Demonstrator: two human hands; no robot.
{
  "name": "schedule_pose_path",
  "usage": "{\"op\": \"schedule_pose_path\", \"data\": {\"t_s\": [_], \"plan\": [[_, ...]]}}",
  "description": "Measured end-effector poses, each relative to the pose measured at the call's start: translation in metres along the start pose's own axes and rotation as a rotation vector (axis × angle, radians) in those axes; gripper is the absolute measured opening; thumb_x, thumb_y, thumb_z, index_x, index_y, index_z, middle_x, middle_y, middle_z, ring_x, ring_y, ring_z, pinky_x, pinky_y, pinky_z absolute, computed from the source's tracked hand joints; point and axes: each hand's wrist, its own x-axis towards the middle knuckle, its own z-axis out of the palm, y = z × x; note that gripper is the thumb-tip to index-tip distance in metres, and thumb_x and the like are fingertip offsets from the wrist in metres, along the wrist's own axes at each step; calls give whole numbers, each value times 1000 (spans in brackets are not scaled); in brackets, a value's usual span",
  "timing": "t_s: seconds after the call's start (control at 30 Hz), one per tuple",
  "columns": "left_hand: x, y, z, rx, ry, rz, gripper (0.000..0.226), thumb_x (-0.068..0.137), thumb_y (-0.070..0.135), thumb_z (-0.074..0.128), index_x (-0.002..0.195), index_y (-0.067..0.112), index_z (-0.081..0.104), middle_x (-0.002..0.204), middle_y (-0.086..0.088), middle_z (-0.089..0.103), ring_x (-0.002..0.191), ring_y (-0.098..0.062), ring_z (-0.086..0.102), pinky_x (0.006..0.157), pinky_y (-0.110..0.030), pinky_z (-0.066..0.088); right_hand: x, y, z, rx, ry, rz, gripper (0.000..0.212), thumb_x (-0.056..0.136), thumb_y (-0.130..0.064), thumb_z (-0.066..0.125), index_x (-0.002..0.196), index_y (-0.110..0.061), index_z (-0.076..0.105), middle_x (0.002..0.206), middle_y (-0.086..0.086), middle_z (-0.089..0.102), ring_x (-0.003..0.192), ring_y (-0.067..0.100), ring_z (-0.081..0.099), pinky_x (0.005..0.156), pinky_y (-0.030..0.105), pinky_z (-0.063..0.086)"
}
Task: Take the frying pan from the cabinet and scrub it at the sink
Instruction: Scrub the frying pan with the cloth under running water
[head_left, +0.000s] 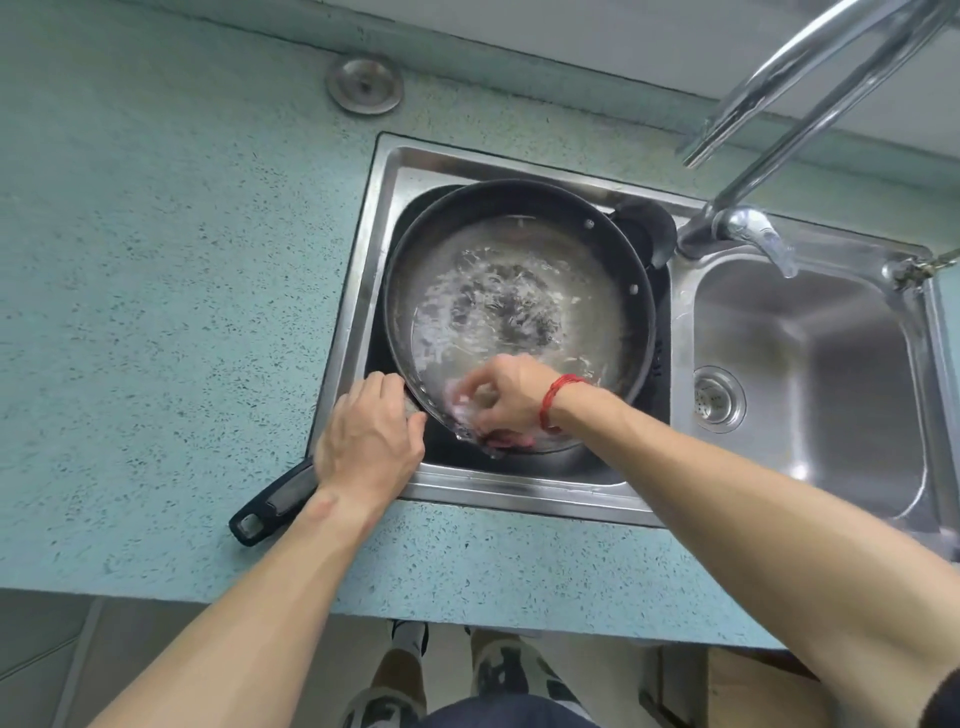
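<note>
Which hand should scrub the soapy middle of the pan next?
Probably the right hand: it already holds the scrubber inside the frying pan. The left hand grips the handle.

Speckled teal countertop (156, 291) w/ 2-basin steel sink (810, 374), round steel cap (364, 84).

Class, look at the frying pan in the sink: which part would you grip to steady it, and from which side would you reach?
Grip the black handle, reaching from the near left. It sticks out over the sink rim onto the counter, clear of the soapy water, where the left hand holds it.
</note>
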Motion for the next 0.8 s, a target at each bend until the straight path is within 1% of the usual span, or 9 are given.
{"op": "schedule_pose_path", "data": {"t_s": [0.1, 0.2, 0.27, 0.33, 0.4, 0.5, 0.57, 0.7, 0.8], "plan": [[1, -1, 2, -1, -11, -5, 17, 87, 24, 64, 89, 12, 52, 82, -2, 52, 72, -19, 46, 65, -32, 41, 22, -16, 10, 111, 194, -40, 35, 86, -14, 67, 117, -29, 71, 114, 3, 73, 102, 21, 68, 92, 30, 54], [1, -2, 2, 4, -13, -8, 18, 86, 24, 65, 88, 13, 51, 81, -2, 52, 71, -20, 46, 65, -34, 41, 42, -18, 15, 152, 406, -74, 28, 85, -7, 64, 101, -25, 78, 92, 7, 77, 87, 23, 71, 85, 31, 56], [1, -3, 3, 11, -6, -4, 18, 85, 24, 66, 87, 13, 52, 80, -3, 53, 71, -22, 48, 66, -35, 43, 58, -18, 17, 91, 551, -128, 22, 86, -8, 63, 94, -23, 78, 80, 7, 70, 75, 27, 66, 77, 37, 56], [1, -3, 3, 16, -8, 0, 17, 85, 24, 65, 87, 13, 52, 80, -3, 53, 71, -22, 49, 66, -36, 44, 74, -17, 14, 26, 620, -144, 24, 92, -16, 59, 109, -24, 74, 87, 9, 64, 78, 28, 62, 75, 40, 54], [1, -3, 4, 23, -16, 3, 17, 85, 25, 65, 87, 13, 52, 81, -3, 53, 72, -24, 50, 67, -37, 44, 87, -11, 4, -81, 610, -134, 29, 96, -20, 54, 122, -23, 67, 98, 13, 60, 89, 30, 59, 75, 38, 49], [1, -5, 5, 31, -21, 1, 17, 86, 26, 64, 89, 13, 53, 82, -3, 53, 73, -24, 51, 68, -37, 45, 94, 9, -14, -251, 624, -66, 33, 98, -19, 50, 130, -21, 59, 121, 15, 55, 113, 35, 52, 81, 42, 49], [1, -5, 6, 23, -22, -8, 17, 87, 27, 62, 90, 14, 52, 83, -1, 53, 73, -21, 50, 68, -34, 44, 91, 24, -27, -316, 610, 21, 32, 101, -20, 44, 130, -20, 57, 129, 15, 52, 121, 36, 47, 86, 45, 49], [0, -5, 5, 22, -34, 0, 14, 89, 28, 59, 90, 16, 52, 82, 2, 52, 72, -17, 49, 66, -29, 42, 72, 48, -40, -333, 550, 144, 22, 97, -16, 48, 107, -19, 68, 125, 13, 58, 114, 36, 55, 90, 41, 50], [-3, -3, 1, 31, -41, 25, 14, 89, 27, 60, 87, 16, 52, 77, 4, 49, 67, -15, 47, 61, -27, 37, 55, 57, -32, -303, 503, 200, 20, 91, -5, 54, 95, -17, 69, 112, 13, 64, 103, 35, 63, 85, 39, 52]]}}
